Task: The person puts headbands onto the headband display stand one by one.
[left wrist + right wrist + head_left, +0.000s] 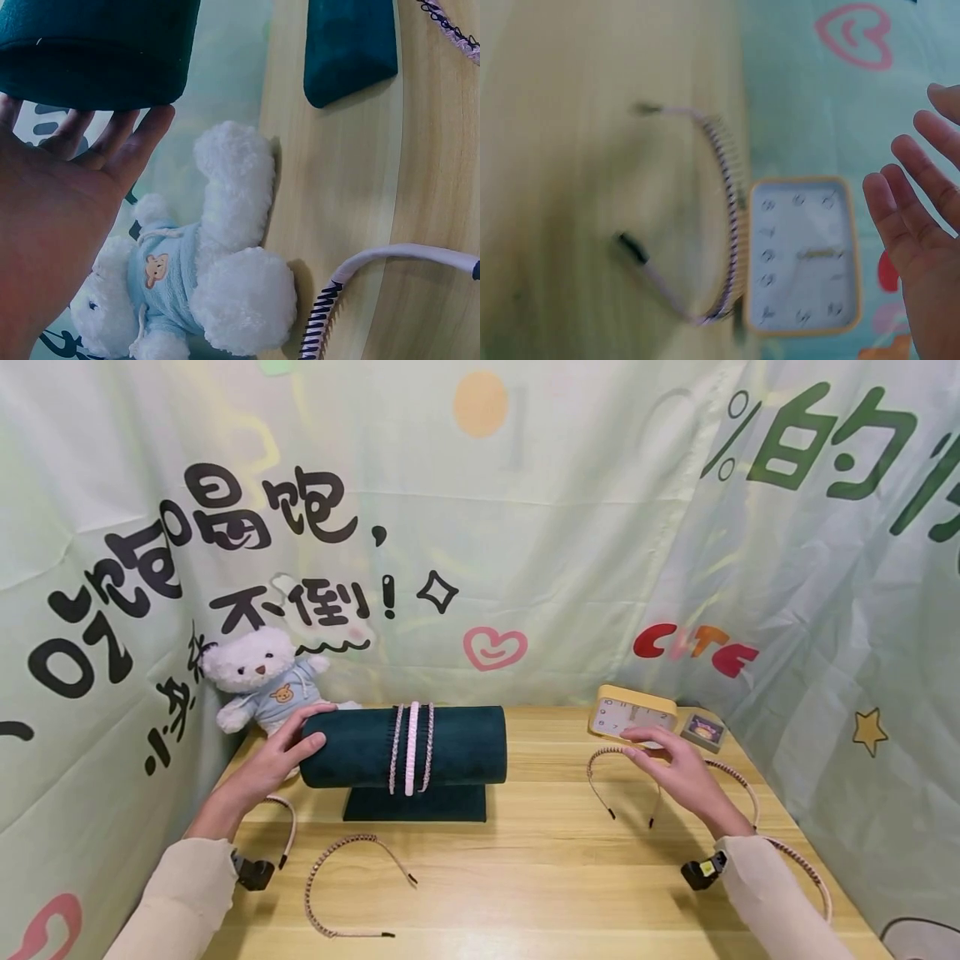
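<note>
A dark teal velvet roll-shaped headband stand [465,745] lies crosswise on its base, with three headbands around its middle; the central one is a pale pink headband [411,752]. My left hand [273,760] holds the roll's left end, thumb on the front and fingers at the upper back. In the left wrist view the fingers [142,146] reach up against that end. My right hand [686,777] holds nothing, its fingers extended in the air. Below its fingertips a thin wrapped headband [597,789] stands on the table, in front of a yellow-framed clock [611,714].
More headbands lie about: one at front left [311,881], one by the left forearm [291,831], others by the right forearm, including one [813,870] near the edge. A white teddy bear [288,689] sits at back left. A small framed picture [703,731] stands beside the clock.
</note>
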A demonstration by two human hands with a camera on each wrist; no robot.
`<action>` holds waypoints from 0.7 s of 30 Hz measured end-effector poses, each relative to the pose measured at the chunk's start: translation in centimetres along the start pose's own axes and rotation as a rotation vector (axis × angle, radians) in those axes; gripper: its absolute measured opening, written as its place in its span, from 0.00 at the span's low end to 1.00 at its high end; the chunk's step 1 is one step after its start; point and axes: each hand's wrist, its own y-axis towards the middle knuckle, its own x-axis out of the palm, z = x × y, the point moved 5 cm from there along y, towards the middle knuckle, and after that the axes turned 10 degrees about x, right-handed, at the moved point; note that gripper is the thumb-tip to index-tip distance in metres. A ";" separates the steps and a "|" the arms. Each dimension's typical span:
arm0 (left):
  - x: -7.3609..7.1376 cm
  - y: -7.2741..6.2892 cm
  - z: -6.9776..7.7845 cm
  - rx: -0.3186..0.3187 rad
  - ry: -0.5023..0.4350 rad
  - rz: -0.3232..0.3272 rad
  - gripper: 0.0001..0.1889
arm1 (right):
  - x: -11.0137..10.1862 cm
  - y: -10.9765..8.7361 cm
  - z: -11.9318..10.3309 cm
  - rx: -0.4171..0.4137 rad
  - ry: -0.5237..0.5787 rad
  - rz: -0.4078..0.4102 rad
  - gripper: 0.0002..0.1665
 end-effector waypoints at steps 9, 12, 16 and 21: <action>0.0 -0.1 0.0 -0.003 0.011 0.005 0.27 | -0.6 -0.3 3.6 0.111 -0.029 0.004 0.19; -0.1 -0.1 0.0 -0.003 0.011 0.005 0.27 | -0.7 -0.3 4.7 0.162 -0.036 -0.019 0.23; -0.1 -0.1 0.0 -0.005 0.002 0.004 0.27 | -0.4 -0.1 6.2 0.192 -0.066 -0.051 0.24; -0.1 -0.1 -0.1 -0.003 -0.004 0.000 0.27 | 0.0 0.1 7.5 0.168 -0.086 -0.083 0.19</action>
